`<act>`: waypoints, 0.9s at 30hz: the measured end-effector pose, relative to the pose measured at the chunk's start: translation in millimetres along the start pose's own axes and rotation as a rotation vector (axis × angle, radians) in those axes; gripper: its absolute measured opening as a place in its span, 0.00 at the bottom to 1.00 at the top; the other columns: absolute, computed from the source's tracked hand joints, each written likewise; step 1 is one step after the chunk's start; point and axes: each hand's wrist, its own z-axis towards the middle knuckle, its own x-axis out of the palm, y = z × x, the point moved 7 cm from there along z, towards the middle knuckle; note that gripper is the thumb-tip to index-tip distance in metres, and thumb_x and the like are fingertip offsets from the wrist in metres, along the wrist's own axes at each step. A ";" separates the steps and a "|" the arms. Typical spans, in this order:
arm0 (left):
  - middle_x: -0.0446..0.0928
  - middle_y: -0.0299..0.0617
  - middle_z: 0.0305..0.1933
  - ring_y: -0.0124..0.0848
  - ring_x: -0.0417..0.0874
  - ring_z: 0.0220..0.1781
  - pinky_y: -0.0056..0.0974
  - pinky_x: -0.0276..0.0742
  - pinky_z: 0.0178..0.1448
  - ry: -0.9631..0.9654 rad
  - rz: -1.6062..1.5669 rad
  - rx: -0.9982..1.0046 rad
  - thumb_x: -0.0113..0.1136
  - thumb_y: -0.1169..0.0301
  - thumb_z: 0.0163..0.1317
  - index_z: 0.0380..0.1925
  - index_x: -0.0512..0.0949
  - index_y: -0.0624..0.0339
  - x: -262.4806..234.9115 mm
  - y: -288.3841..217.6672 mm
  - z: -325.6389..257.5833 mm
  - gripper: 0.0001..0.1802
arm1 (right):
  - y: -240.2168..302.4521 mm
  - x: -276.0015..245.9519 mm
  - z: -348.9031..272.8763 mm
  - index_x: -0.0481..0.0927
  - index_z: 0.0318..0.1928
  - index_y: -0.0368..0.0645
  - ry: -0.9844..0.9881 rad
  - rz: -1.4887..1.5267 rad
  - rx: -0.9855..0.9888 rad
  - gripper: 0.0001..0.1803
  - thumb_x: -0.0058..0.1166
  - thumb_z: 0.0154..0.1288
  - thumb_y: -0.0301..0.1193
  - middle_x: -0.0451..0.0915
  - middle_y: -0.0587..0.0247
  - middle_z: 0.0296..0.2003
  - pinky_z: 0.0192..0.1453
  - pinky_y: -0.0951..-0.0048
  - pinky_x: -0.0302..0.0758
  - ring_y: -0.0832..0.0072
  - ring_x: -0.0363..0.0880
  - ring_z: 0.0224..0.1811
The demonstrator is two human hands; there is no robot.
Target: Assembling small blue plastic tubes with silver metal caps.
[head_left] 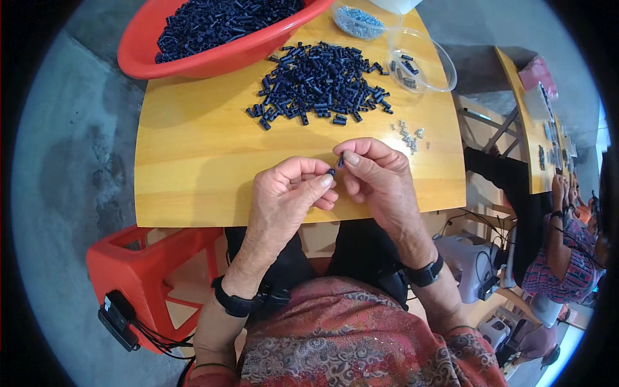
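Above the near part of the yellow table point(187, 155), both hands hold small dark parts close together. My left hand point(293, 187) pinches a small black piece point(331, 172) between thumb and fingertips. A second small dark piece point(341, 158) sits in the pinch of my right hand point(377, 171). The two pieces look slightly apart, and the fingers cover most of each. Beyond my hands lies a heap of small black cylindrical plastic parts point(316, 84). To the right of the heap is a scatter of tiny silvery metal pieces point(407, 137).
A red basin point(213, 68) full of black parts stands at the far left. At the far right are a clear tub point(358, 26) of metal pieces and a clear round container point(451, 74) with some black parts. A red stool point(122, 258) is at my left; another person point(561, 258) works at right.
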 end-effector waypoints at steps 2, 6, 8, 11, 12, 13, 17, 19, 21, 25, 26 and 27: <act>0.80 0.43 0.32 0.27 0.84 0.32 0.28 0.82 0.36 0.004 0.014 -0.003 0.58 0.75 0.62 0.39 0.77 0.70 0.2 -0.9 -0.4 0.09 | -2.3 -0.9 0.6 0.82 0.41 0.40 0.005 -0.011 -0.004 0.07 0.56 0.64 0.27 0.77 0.73 0.22 0.22 0.87 0.64 0.89 0.71 0.21; 0.81 0.43 0.32 0.27 0.84 0.32 0.28 0.82 0.36 0.003 0.026 -0.006 0.58 0.75 0.62 0.39 0.77 0.70 -0.4 0.6 -0.1 0.09 | -3.5 0.1 0.3 0.81 0.41 0.40 0.012 -0.087 -0.030 0.07 0.56 0.64 0.28 0.77 0.74 0.23 0.23 0.87 0.66 0.89 0.72 0.22; 0.81 0.44 0.32 0.27 0.84 0.31 0.28 0.82 0.37 0.011 0.012 0.009 0.58 0.75 0.62 0.39 0.77 0.70 -0.3 0.5 -0.1 0.08 | -3.4 1.8 -0.8 0.81 0.40 0.40 0.008 -0.109 -0.049 0.07 0.56 0.64 0.28 0.77 0.74 0.23 0.24 0.87 0.66 0.89 0.72 0.22; 0.81 0.44 0.31 0.27 0.84 0.31 0.28 0.82 0.37 0.006 0.017 0.009 0.58 0.75 0.62 0.39 0.77 0.70 -1.3 1.2 -0.4 0.08 | -3.5 2.1 -1.4 0.81 0.40 0.39 0.003 -0.141 -0.080 0.07 0.56 0.64 0.28 0.77 0.74 0.23 0.24 0.87 0.67 0.89 0.72 0.22; 0.81 0.44 0.31 0.27 0.84 0.31 0.28 0.82 0.37 0.006 0.017 0.010 0.58 0.75 0.62 0.39 0.77 0.70 -1.1 0.8 -0.3 0.08 | -3.1 2.3 -1.2 0.81 0.39 0.39 0.002 -0.149 -0.092 0.06 0.56 0.64 0.28 0.77 0.73 0.23 0.24 0.86 0.68 0.89 0.72 0.23; 0.81 0.44 0.32 0.27 0.84 0.31 0.28 0.82 0.37 0.007 0.027 0.014 0.57 0.75 0.62 0.39 0.77 0.70 -0.5 0.3 -0.6 0.08 | -3.9 2.8 -1.7 0.81 0.39 0.39 0.003 -0.150 -0.093 0.06 0.56 0.64 0.28 0.77 0.73 0.23 0.24 0.86 0.68 0.89 0.72 0.23; 0.81 0.44 0.31 0.27 0.84 0.31 0.28 0.82 0.36 -0.003 0.045 0.009 0.57 0.76 0.62 0.38 0.77 0.70 -0.1 0.3 0.1 0.07 | 0.5 3.6 -3.2 0.80 0.38 0.36 -0.028 -0.287 -0.242 0.05 0.57 0.63 0.25 0.78 0.71 0.25 0.26 0.85 0.71 0.88 0.73 0.24; 0.81 0.44 0.31 0.27 0.84 0.31 0.28 0.82 0.36 -0.001 0.039 0.005 0.57 0.76 0.62 0.38 0.77 0.70 0.0 -0.5 -0.2 0.07 | 2.3 5.4 -6.2 0.80 0.38 0.36 -0.037 -0.334 -0.304 0.05 0.57 0.63 0.24 0.79 0.70 0.25 0.27 0.85 0.72 0.88 0.74 0.24; 0.81 0.44 0.31 0.27 0.84 0.31 0.28 0.81 0.36 0.001 0.033 0.003 0.57 0.76 0.62 0.38 0.77 0.70 0.3 -0.9 -0.4 0.07 | 4.3 5.3 -8.5 0.80 0.36 0.36 -0.085 -0.368 -0.345 0.04 0.58 0.62 0.23 0.79 0.68 0.26 0.28 0.83 0.74 0.86 0.74 0.24; 0.81 0.44 0.30 0.28 0.84 0.31 0.28 0.81 0.35 -0.015 0.045 -0.006 0.57 0.77 0.62 0.38 0.77 0.71 -1.0 0.0 -2.8 0.07 | 2.4 5.3 -8.6 0.80 0.34 0.36 -0.107 -0.421 -0.347 0.02 0.58 0.61 0.22 0.79 0.67 0.25 0.27 0.82 0.75 0.85 0.75 0.23; 0.81 0.44 0.30 0.28 0.84 0.30 0.28 0.82 0.36 -0.020 0.038 -0.005 0.57 0.77 0.62 0.37 0.77 0.71 -1.4 0.1 -2.9 0.07 | 5.5 6.6 -10.0 0.80 0.34 0.36 -0.103 -0.482 -0.396 0.02 0.58 0.61 0.21 0.78 0.66 0.24 0.26 0.81 0.75 0.84 0.76 0.23; 0.81 0.44 0.30 0.28 0.84 0.30 0.28 0.82 0.36 -0.019 0.039 -0.003 0.57 0.77 0.62 0.37 0.77 0.71 -0.8 0.1 -2.7 0.07 | 8.8 7.9 -11.4 0.80 0.34 0.36 -0.100 -0.543 -0.445 0.02 0.58 0.60 0.21 0.78 0.65 0.23 0.26 0.81 0.75 0.83 0.76 0.23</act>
